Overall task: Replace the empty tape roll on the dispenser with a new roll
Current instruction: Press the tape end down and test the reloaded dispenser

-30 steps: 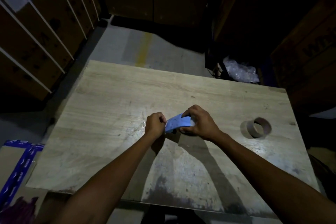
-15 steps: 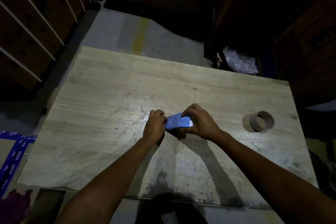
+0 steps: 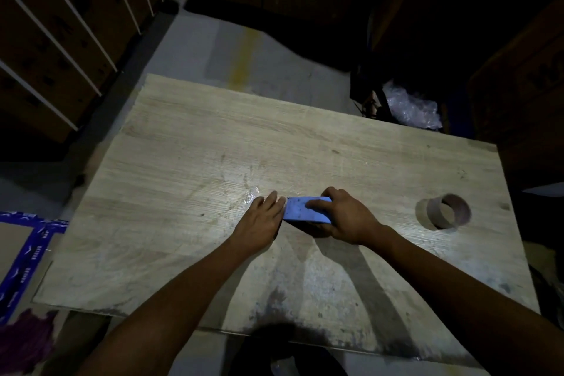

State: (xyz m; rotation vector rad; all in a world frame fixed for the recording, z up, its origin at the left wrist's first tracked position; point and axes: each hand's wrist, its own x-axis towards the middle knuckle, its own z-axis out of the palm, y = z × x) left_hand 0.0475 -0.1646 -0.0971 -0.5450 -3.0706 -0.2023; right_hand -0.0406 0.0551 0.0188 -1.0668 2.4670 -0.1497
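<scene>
A blue tape dispenser (image 3: 300, 210) rests on the wooden table (image 3: 183, 162) near its middle. My right hand (image 3: 345, 217) grips it from the right, fingers over its top. My left hand (image 3: 264, 217) lies flat with fingers stretched out, fingertips at the dispenser's left end, pressing on a glossy strip of clear tape (image 3: 251, 194) stuck to the table. An empty brown cardboard tape core (image 3: 447, 210) lies on its side at the right of the table, apart from both hands. The roll inside the dispenser is hidden by my right hand.
Stacked cardboard boxes stand at the left and right. A crumpled clear plastic bag (image 3: 410, 108) lies behind the table's far right corner. A box with blue printed tape (image 3: 27, 256) sits on the floor at the left. The room is dim.
My left hand has gone from a closed pinch to flat, outstretched fingers on the table. The dispenser has been lowered onto the table under my right hand.
</scene>
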